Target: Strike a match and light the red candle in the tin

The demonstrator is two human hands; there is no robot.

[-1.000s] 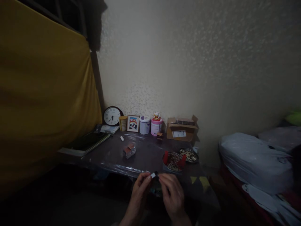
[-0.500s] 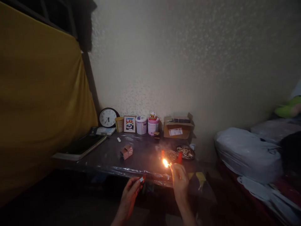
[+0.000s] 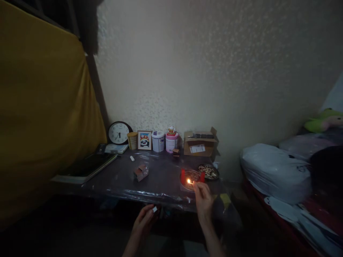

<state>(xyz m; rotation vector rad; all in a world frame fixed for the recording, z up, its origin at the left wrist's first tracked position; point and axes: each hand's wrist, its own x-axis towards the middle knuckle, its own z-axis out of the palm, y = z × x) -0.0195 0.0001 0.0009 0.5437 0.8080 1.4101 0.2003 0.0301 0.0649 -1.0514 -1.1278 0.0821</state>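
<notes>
Head view: the right hand (image 3: 203, 199) is pinching a lit match (image 3: 190, 182) by the round bowl (image 3: 185, 187) on the right of the tabletop (image 3: 160, 180), the left hand (image 3: 142, 219) is clasping a matchbox (image 3: 154, 209), and flame (image 3: 188, 181) creeping along the match could be scorching fingertips.

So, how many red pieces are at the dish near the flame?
2: one red piece at the dish's left, another at its right, beyond the right hand. More may be hidden.

At mid-frame, along the back of the table (image 3: 160, 178), a clock (image 3: 119, 132), picture frame (image 3: 144, 140), two tubs (image 3: 158, 142) and cardboard box (image 3: 200, 149) run left to right; below, a match (image 3: 190, 182) shows before a bowl (image 3: 184, 186), with a dish (image 3: 218, 175) behind rightward.
</notes>
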